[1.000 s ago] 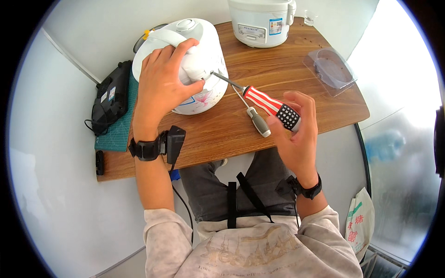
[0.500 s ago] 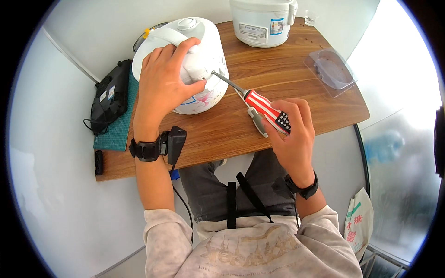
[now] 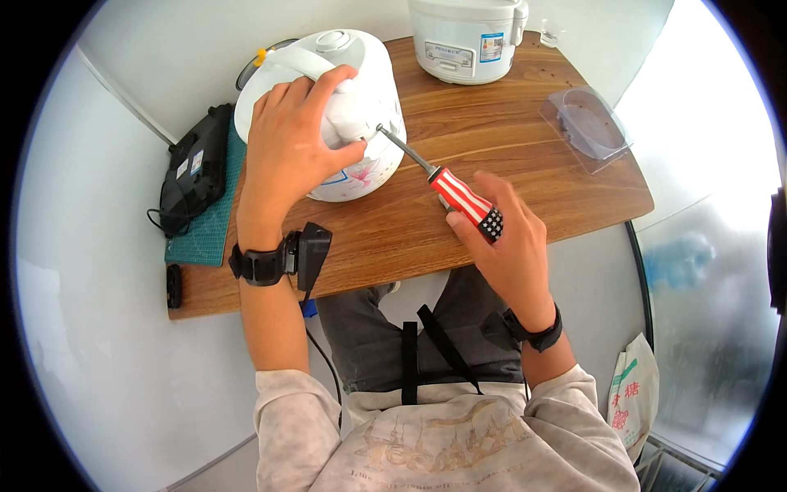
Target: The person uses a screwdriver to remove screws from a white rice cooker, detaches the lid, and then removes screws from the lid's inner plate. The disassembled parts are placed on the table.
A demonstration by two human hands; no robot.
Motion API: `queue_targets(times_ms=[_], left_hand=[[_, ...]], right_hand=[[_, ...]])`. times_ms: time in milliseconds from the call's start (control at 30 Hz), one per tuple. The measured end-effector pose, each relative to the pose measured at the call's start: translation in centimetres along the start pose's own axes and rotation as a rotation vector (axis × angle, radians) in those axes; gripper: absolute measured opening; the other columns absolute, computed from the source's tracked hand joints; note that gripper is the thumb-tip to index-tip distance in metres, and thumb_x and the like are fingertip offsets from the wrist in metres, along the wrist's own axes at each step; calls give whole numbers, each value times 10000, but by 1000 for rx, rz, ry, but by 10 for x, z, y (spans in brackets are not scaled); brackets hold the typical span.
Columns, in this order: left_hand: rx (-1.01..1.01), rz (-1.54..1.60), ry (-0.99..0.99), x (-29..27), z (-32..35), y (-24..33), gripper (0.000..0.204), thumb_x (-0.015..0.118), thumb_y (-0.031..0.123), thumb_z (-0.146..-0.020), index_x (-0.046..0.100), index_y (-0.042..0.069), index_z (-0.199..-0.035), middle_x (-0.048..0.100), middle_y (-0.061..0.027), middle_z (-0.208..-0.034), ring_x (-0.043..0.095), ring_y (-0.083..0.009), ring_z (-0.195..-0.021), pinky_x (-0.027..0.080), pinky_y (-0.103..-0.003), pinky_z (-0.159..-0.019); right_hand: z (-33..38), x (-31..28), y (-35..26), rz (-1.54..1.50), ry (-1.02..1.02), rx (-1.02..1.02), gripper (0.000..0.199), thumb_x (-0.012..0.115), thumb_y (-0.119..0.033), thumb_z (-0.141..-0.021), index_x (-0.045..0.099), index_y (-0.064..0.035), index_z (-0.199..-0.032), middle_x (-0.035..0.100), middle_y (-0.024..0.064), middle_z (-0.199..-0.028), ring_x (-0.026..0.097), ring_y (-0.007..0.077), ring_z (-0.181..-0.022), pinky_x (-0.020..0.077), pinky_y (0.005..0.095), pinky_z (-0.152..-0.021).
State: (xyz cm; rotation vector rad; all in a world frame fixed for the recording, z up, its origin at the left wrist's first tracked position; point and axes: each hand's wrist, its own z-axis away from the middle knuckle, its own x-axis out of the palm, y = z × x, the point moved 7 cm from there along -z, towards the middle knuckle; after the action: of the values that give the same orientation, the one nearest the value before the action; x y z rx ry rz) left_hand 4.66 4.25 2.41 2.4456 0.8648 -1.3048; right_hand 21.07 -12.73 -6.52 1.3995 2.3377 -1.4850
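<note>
A white rice cooker [image 3: 370,82] stands at the table's left, its curved carrying handle [image 3: 287,62] swung across the lid. My left hand [image 3: 287,143] is closed around the handle's near end, fingers over the top and thumb low by the pivot. My right hand [image 3: 512,246] grips a screwdriver [image 3: 461,197] by its red, white and black star-patterned handle. Its metal shaft slants up to the left, and the tip meets the side of the handle's pivot. A small grey-and-white tool is mostly hidden behind the screwdriver's handle.
At the back stands a second white rice cooker [image 3: 465,49]. A clear plastic tray [image 3: 586,123] and a small clear cup [image 3: 551,34] lie to the right. On the left, a black case [image 3: 197,172] rests on a green cutting mat [image 3: 211,234], with a small black object [image 3: 174,285] nearby.
My right hand has shifted slightly left and its fingers have re-formed around the screwdriver's handle, which looks turned. The tip stays at the pivot. My left hand has hardly moved.
</note>
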Motion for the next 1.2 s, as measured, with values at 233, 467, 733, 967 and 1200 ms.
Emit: queue_targets(times_ms=[233, 467, 733, 967, 1200], left_hand=[[27, 1, 33, -2, 1, 1, 704, 801, 268, -684, 563, 228, -1346, 645, -79, -1076, 582, -335, -1066, 440, -453, -986], [13, 2, 14, -1, 0, 0, 714, 805, 272, -682, 560, 236, -1352, 647, -79, -1082, 583, -334, -1078, 441, -449, -994], [10, -1, -3, 0, 0, -1, 725, 810, 272, -683, 556, 235, -1361, 651, -85, -1087, 587, -335, -1087, 432, -447, -1015], [53, 83, -1, -2, -1, -1, 770, 834, 258, -691, 554, 237, -1407, 661, -92, -1099, 583, -330, -1095, 423, -449, -1036], [-42, 38, 38, -3, 13, 0, 806, 886, 237, -693, 559, 270, -1429, 555, -104, -1328, 500, -332, -1235, 428, -470, -1080]], right_hand=[[-5, 5, 11, -119, -168, 165, 312, 752, -144, -881, 679, -52, -1171, 667, 134, -1009, 665, 290, -824, 533, 382, -728], [0, 0, 1, 60, 94, -69, 358, 791, -53, -801, 684, -95, -1140, 566, 105, -969, 636, 297, -815, 527, 387, -725], [4, -3, 6, -20, 91, -9, 348, 792, -39, -792, 679, -76, -1119, 575, 98, -972, 633, 271, -808, 532, 366, -719], [16, -15, 27, -35, 79, 95, 342, 794, -54, -792, 678, -56, -1113, 603, 98, -990, 637, 258, -831, 524, 353, -757], [21, -32, 39, -57, 52, 156, 337, 775, -44, -794, 659, -20, -1109, 622, 84, -974, 597, 199, -830, 497, 314, -779]])
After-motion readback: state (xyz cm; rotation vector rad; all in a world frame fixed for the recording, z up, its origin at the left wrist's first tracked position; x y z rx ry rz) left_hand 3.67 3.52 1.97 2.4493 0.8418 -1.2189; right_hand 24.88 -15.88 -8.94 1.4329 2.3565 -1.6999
